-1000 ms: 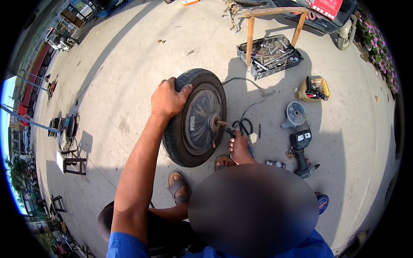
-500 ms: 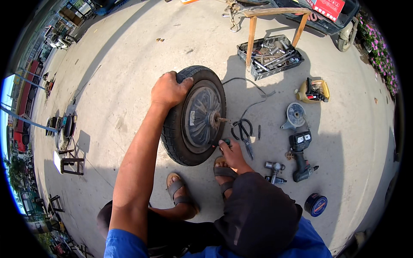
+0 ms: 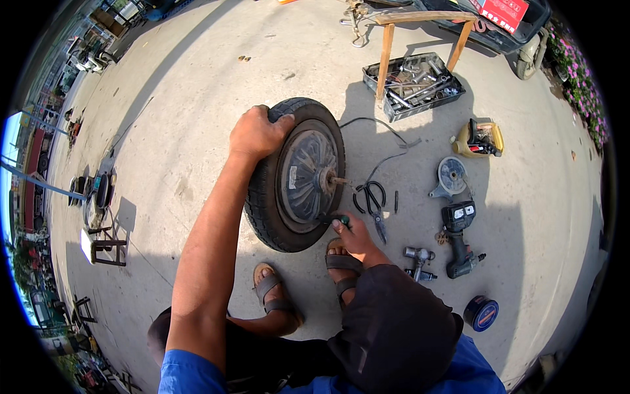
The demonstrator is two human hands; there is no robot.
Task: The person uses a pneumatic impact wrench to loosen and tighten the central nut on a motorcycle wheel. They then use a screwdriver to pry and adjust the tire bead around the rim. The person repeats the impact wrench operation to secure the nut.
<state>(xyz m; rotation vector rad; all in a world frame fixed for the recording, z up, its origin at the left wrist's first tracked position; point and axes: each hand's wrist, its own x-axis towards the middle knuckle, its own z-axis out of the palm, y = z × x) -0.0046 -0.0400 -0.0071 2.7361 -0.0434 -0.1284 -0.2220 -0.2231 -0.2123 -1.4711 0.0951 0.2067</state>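
A small black wheel (image 3: 265,209) with a dark metal hub (image 3: 307,172) stands upright on the concrete. My left hand (image 3: 256,134) grips the top of its tyre and keeps it standing. My right hand (image 3: 356,238) is at the wheel's lower right edge, shut on a small green-handled tool (image 3: 337,220) whose tip touches the rim. A short axle sticks out of the hub toward the right. My two sandalled feet (image 3: 275,292) rest just below the wheel.
On the ground to the right lie black-handled scissors (image 3: 373,200), a cordless drill (image 3: 459,231), a small metal tool (image 3: 420,259), a round grey disc (image 3: 453,176), a yellow container (image 3: 482,138) and a blue tin (image 3: 482,313). A tray of tools (image 3: 413,85) sits under a wooden trestle (image 3: 420,23).
My right hand has risen a little from beside my foot to the wheel's lower rim with the green-handled tool. My left hand stays on the tyre.
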